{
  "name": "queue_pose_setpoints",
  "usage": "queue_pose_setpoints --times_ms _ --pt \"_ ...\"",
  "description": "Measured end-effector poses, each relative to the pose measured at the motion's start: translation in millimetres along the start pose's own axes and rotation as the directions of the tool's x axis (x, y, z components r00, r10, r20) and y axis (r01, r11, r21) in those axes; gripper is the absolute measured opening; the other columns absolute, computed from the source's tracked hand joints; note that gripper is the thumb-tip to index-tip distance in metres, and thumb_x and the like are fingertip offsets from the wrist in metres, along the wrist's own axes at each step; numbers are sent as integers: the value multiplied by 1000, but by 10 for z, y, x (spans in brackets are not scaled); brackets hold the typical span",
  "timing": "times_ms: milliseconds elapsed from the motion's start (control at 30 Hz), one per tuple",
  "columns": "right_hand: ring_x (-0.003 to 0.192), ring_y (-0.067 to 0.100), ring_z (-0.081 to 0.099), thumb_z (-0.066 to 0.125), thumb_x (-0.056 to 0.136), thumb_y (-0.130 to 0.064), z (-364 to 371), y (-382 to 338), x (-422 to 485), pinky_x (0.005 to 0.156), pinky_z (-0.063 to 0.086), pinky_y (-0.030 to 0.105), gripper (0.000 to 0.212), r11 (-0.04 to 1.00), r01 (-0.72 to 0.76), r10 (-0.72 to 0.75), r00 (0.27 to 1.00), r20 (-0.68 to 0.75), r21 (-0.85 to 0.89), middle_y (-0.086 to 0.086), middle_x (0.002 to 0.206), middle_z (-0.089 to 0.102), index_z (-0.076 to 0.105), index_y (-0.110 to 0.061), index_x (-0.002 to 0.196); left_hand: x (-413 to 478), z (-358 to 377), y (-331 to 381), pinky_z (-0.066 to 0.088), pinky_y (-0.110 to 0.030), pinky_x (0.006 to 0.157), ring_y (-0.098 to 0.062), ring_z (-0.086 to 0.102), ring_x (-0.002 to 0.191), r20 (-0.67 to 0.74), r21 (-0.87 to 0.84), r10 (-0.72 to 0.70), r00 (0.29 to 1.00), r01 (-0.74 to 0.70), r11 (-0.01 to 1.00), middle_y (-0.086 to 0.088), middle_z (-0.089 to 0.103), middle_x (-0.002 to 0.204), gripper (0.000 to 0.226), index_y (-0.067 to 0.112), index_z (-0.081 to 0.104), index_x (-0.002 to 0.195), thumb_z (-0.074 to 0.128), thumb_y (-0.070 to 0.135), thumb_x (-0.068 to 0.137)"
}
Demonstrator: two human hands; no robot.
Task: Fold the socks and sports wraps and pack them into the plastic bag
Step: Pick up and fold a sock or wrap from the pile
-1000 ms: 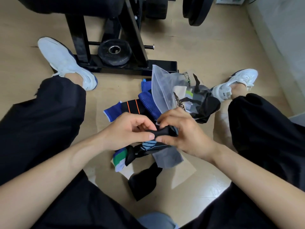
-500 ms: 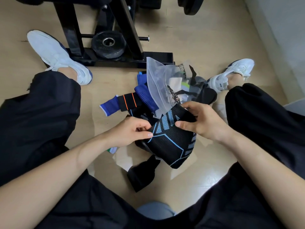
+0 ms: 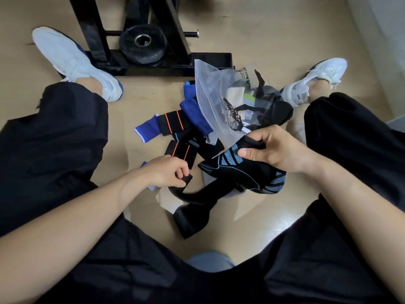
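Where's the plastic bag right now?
Head view, centre-right on the floor: the plastic bag sits just beyond the right hand, between the blue ribbed wrap and the white right shoe.

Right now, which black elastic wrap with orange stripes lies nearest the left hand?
The lower black orange-striped wrap, just beyond the knuckles of the left hand; the upper wrap lies farther off, beside the blue wristband. That hand pinches a black strap.

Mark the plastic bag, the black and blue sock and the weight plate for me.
plastic bag (image 3: 211,88): head view, clear front panel.
black and blue sock (image 3: 248,173): head view, black midsection between the blue patches.
weight plate (image 3: 128,43): head view, dark face left of the hub.
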State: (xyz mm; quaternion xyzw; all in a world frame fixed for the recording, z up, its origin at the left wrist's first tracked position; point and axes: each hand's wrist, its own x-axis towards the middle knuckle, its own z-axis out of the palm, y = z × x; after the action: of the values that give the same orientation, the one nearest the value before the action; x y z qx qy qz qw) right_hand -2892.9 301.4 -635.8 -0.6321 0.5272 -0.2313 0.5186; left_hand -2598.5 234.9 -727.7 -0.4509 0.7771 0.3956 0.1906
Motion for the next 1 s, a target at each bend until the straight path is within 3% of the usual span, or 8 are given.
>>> queue_pose_setpoints --times_ms 100,233,367,500,600,733,833,1000 --pt "59 -3 48 69 90 -9 -20 -4 -11 63 40 12 26 1000 1 -2 999 33 29 -14 60 57 64 -24 69 38 -10 80 54 -28 73 -5 61 100 -137 -92 43 990 -56 994 20 63 113 47 42 59 122 79 45 79" --pt "73 7 58 71 88 -15 -34 -16 -24 70 50 23 10 997 2 -6 999 51 80 11 76 70 73 -5 86 52 -14 283 42 -15 99 0 49 124 -306 -288 231 924 -321 902 20 51 138 73 41 46 144 83 35 81" --pt "72 15 57 70 89 -16 -21 -39 -17 67 49 29 15 992 34 -37 999 25 119 22 76 65 71 -2 85 33 23 446 39 -8 98 9 56 119 -237 -306 341 910 -403 862 20 66 126 48 29 64 130 81 28 85" --pt "71 18 58 68 91 -17 -122 -54 0 65 51 31 23 982 73 -33 975 -221 176 20 75 63 66 5 84 -14 37 396 47 -10 83 10 66 93 -165 -435 253 953 -301 849 28 74 95 22 39 69 99 76 21 90" --pt "75 21 62 69 92 -19 -233 -56 10 72 54 41 22 980 76 19 886 -463 186 19 82 67 67 2 88 -16 -100 314 51 -23 75 5 64 71 -206 -518 147 967 -235 822 21 70 73 17 30 68 81 79 19 87" --pt "80 17 70 70 92 -17 -405 45 0 79 59 40 6 973 43 117 754 -646 225 5 89 76 73 -13 94 -73 -379 255 55 -23 84 -4 72 89 -312 -670 12 950 -229 706 12 78 94 15 21 76 99 79 14 85" --pt "81 17 71 71 91 -15 -469 137 -7 81 61 44 7 976 -20 171 689 -705 217 7 88 76 72 -10 95 -118 -534 245 57 -21 68 -13 74 85 -343 -822 -87 935 -253 511 -1 79 99 17 11 72 106 70 6 90" --pt "73 21 65 71 89 -11 -462 215 17 80 57 52 8 976 -89 205 696 -688 200 16 79 72 67 -4 90 -168 -635 298 58 -21 65 -9 73 79 -420 -885 -249 872 -334 324 1 79 97 15 15 72 110 65 14 96"
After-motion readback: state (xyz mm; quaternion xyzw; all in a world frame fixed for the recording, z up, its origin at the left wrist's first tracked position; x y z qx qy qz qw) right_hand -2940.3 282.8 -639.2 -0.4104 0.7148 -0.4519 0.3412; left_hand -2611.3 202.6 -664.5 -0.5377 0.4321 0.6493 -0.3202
